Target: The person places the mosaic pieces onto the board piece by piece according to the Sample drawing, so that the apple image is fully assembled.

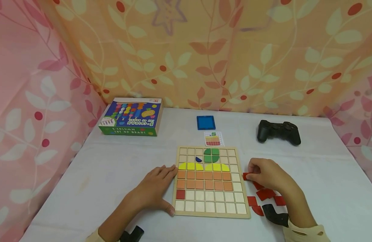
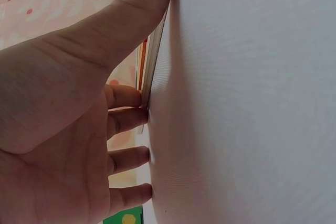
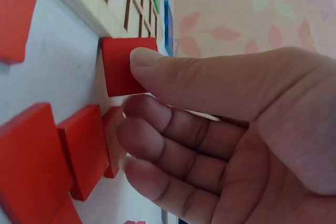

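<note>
A wooden grid board (image 1: 212, 215) lies on the white table with colored tiles in its cells: green at the top, a small dark blue piece, a yellow row, two orange rows and one red square (image 1: 180, 194) at the left. My left hand (image 1: 154, 188) rests along the board's left edge, its fingers stretched out and the thumb at the lower corner. Beyond the right edge, my right hand (image 1: 269, 173) pinches a red square tile (image 3: 121, 66), thumb on its face. Several loose red tiles (image 1: 265, 194) lie below that hand, including a rounded one (image 1: 257, 211).
Above the board sit a small pattern card (image 1: 214, 138) and a blue square tray (image 1: 205, 122). A bead-set box (image 1: 130, 117) stands at the back left, a black game controller (image 1: 278, 131) at the back right. Patterned cloth (image 1: 186, 60) hangs behind the table.
</note>
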A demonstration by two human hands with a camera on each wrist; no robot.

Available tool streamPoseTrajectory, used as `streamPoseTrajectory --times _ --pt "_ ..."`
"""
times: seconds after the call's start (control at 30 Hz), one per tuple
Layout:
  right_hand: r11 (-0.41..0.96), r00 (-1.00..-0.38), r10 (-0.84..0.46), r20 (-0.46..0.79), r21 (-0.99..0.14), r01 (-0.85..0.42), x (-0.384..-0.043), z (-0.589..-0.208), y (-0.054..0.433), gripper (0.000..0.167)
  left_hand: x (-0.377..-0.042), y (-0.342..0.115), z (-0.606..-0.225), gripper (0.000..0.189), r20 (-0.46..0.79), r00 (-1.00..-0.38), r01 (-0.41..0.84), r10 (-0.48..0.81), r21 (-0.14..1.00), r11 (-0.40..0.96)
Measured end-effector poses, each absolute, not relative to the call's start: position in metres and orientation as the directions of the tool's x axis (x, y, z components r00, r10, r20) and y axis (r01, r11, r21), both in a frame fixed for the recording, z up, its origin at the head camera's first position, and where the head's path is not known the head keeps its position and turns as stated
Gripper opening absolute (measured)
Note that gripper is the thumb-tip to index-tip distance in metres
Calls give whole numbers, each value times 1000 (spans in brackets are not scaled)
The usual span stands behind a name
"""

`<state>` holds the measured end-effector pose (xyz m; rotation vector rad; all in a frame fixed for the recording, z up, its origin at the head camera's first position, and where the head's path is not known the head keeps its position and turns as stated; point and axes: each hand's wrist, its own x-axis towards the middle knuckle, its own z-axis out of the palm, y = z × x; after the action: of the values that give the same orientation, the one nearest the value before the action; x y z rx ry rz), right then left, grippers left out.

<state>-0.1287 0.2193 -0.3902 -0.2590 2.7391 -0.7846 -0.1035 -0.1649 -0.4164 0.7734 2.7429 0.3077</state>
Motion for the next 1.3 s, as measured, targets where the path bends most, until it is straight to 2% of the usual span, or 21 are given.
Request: streamPoseTrajectory --times 0.33,0.63,1.03,1.3 --pt "779 -949 -284 -137 -609 -146 -128 -384 213 13 -102 -165 -414 132 -197 -817 480 542 289 828" --pt "755 -949 -280 -145 -643 -124 -125 -381 188 9 -102 -165 -415 132 -195 -818 479 540 288 829" --pt "702 -938 -341 -64 -682 -208 -123 -381 150 13 -103 -165 -417 134 -207 -825 459 527 301 836" --pt "659 -886 -465 0 -668 -345 -121 -390 113 12 -103 -165 -416 132 -203 -825 458 528 308 834"
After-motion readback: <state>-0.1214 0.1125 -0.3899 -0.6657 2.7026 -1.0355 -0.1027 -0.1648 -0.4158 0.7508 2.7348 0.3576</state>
